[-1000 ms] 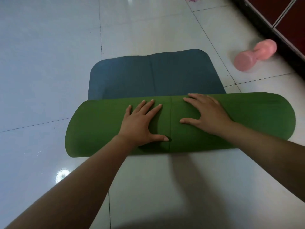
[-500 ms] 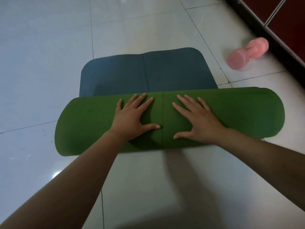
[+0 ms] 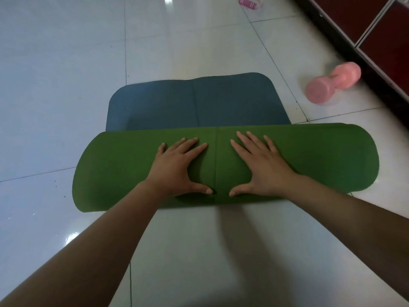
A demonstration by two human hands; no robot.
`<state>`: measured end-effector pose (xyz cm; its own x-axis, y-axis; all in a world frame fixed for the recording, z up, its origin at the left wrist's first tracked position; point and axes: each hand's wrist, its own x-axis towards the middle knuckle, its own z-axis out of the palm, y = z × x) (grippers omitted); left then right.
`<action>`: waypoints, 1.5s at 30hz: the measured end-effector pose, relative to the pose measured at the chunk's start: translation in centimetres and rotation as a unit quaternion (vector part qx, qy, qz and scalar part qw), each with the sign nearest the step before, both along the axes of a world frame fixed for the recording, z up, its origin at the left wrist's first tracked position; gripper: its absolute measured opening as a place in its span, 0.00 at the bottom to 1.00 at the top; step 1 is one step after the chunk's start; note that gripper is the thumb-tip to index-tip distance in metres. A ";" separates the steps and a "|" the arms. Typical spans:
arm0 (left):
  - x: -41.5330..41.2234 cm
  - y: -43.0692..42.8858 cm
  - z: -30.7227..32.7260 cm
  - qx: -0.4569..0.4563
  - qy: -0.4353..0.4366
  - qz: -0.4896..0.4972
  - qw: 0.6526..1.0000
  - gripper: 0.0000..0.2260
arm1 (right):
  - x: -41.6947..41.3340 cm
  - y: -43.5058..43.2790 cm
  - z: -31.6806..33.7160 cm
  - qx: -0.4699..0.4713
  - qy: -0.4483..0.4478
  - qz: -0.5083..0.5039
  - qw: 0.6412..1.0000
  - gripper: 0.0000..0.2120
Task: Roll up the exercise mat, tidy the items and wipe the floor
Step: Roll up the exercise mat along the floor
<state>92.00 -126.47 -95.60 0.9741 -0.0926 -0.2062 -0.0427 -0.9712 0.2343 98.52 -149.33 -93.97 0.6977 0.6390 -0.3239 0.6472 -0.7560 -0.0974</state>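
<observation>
The exercise mat (image 3: 124,169) lies on the white tiled floor, mostly rolled into a thick green cylinder across the middle of the view. Its unrolled end (image 3: 194,103), dark blue-grey on top, stretches away behind the roll. My left hand (image 3: 177,167) presses flat on the roll just left of its centre seam, fingers spread. My right hand (image 3: 263,167) presses flat just right of the seam, also spread. Neither hand grips anything.
A pink dumbbell (image 3: 332,85) lies on the floor at the right, near a dark red cabinet (image 3: 380,41) with a black base. A small pink object (image 3: 247,1) sits at the top edge. Floor tiles (image 3: 55,74) extend to the left.
The roll has moved slightly forward over the blue-grey part. Both hands have shifted back on the roll and now lie flat with fingers spread on either side of the seam.
</observation>
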 end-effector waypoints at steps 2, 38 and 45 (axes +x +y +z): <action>-0.1 -0.1 -0.3 -0.003 0.007 -0.001 1.000 0.53 | -0.5 0.3 -0.5 -0.020 -0.002 0.002 1.000 0.62; -7.7 -4.6 4.8 -0.036 -0.035 -0.043 0.998 0.42 | -7.8 -3.6 5.9 0.041 0.014 -0.039 0.998 0.47; -6.2 -3.6 1.9 -0.005 -0.096 -0.012 0.995 0.36 | -4.5 -3.0 4.0 0.086 0.020 -0.079 0.993 0.49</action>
<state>85.84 -130.12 -93.71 0.9930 -0.1173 -0.0151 -0.1108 -0.9671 0.2291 94.05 -152.33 -90.00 0.7823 0.5713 -0.2482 0.5153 -0.8175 -0.2574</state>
